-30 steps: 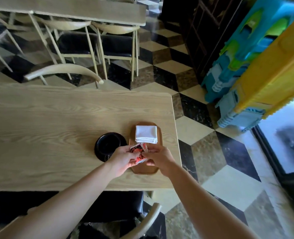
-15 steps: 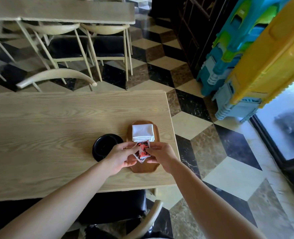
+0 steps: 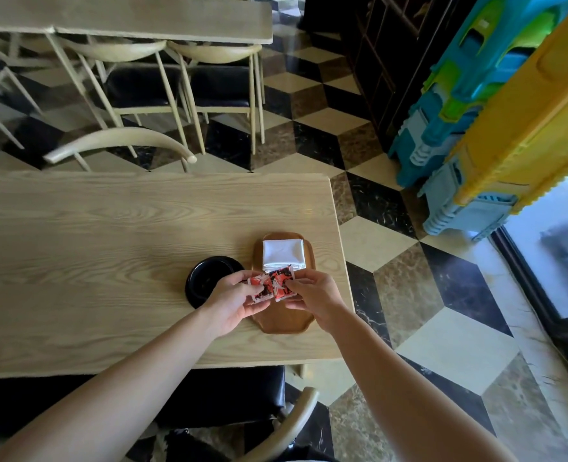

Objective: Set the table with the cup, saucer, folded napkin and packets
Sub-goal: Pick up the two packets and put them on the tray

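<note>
Two glossy red-and-white packets (image 3: 273, 283) are pinched between both hands above a wooden tray (image 3: 284, 320).
The left hand (image 3: 231, 303) and right hand (image 3: 314, 295) are closed on them; their print is unreadable. A folded white napkin (image 3: 283, 255) lies at the tray's far end, a round black saucer (image 3: 209, 278) just left, on the pale grained table (image 3: 92, 245).
</note>
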{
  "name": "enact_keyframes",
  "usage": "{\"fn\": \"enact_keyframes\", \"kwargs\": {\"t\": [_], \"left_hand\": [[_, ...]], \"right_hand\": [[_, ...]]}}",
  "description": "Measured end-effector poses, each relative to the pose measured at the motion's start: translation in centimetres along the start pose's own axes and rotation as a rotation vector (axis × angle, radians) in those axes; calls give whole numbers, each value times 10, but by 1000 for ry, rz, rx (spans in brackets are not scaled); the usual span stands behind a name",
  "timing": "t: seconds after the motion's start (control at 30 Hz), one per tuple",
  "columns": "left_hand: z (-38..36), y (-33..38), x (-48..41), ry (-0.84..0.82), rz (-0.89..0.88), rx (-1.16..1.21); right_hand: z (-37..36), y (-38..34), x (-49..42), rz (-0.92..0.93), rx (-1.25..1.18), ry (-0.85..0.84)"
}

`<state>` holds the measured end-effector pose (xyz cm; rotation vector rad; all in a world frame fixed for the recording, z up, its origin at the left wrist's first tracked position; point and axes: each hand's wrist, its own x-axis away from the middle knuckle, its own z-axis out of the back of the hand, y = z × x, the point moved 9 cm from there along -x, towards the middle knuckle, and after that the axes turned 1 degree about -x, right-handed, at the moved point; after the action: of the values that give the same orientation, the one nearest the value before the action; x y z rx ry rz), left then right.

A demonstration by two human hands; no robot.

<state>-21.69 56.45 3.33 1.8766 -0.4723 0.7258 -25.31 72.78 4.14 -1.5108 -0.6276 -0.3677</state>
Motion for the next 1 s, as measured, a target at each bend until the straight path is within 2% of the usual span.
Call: {"fn": "enact_keyframes", "kwargs": {"t": [0.13,0.23,0.5,0.73,0.87,1.0], "left_hand": [[8,6,0,31,-31,-218],[11,4,-2,48,1,-279],[-4,-15,1,-54,140,-78],[-14,-26,-6,-65,93,-188],[-22,-31,-9,-126,113,-247],[-20,-33,-15,-58,108,-275]], "right_hand": [[6,-8,-3,70,238,60],[0,-4,-1,45,262,13],[1,13,4,-16,247,-22],[9,22,0,-23,301,-54],[17,30,-3,-51,297,-52],[23,37,-6,-75,275,-51]]}}
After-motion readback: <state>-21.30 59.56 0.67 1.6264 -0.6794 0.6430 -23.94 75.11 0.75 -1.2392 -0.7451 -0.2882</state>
